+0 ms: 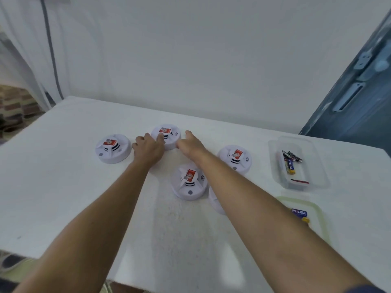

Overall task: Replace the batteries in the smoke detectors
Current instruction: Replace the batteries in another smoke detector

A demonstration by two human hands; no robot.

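Note:
Several white round smoke detectors with red labels lie on the white table. My left hand grips the left rim of the far smoke detector, thumb lying on its top. The curled fingers of my right hand touch that detector's right rim, and its thumb stands clear. Other detectors lie at the left, at the right and nearer the middle. My right forearm mostly hides one more detector.
A clear plastic tray at the right holds loose batteries. In front of it a shallow container with a yellowish rim holds a blue battery pack. A wall runs behind the table, and a blue door stands at the right.

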